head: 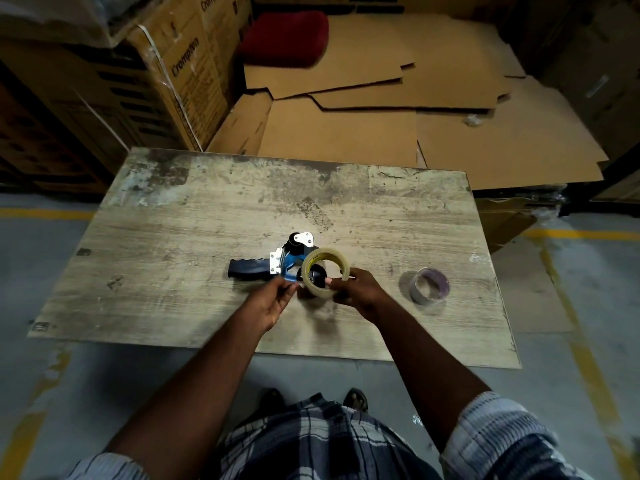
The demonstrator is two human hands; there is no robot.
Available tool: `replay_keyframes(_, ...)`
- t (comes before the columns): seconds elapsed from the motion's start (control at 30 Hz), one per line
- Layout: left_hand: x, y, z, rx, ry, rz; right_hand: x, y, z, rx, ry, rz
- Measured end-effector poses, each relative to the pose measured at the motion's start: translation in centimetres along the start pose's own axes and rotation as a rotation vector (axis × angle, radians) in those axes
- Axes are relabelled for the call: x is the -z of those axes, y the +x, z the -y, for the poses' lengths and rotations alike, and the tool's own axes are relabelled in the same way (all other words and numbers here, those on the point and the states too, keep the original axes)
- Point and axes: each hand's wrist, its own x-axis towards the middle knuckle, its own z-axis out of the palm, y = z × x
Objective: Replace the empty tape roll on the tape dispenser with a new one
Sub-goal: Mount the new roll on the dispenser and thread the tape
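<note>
A blue tape dispenser (277, 263) with a dark handle lies on its side on the worn wooden board (194, 216). Its black hub (317, 274) shows through the middle of a clear tape roll (325, 263). The roll is tilted over the hub. My right hand (360, 292) grips the roll at its near right rim. At the dispenser's near edge, just left of the roll, my left hand (273, 303) pinches the blue frame. A second, thinner roll with a purplish core (429, 284) lies flat on the board to the right, apart from both hands.
The board rests low over a grey floor with yellow lines (581, 233). Flattened cardboard sheets (381, 126) are stacked behind it, printed cartons (173, 81) stand at the back left, and a red cushion (284, 38) lies on the cardboard. My feet (355, 400) are near the board's front edge.
</note>
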Motion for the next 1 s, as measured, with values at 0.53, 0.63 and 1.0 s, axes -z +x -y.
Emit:
replay_keyframes(0.53,1.3,-0.2,-0.7,-0.075,0.306,0.133,0.3,1.9,0.2,0.035,-0.063,0.041)
replay_keyframes(0.63,1.6,0.0,-0.7,-0.177,0.480,0.139,0.3,2.3,0.2,0.029,-0.067,0.036)
replay_keyframes(1.0,2.2,0.9,0.3,-0.634,0.896,-0.025,-0.8,3.1,-0.4,0.012,-0.093,-0.022)
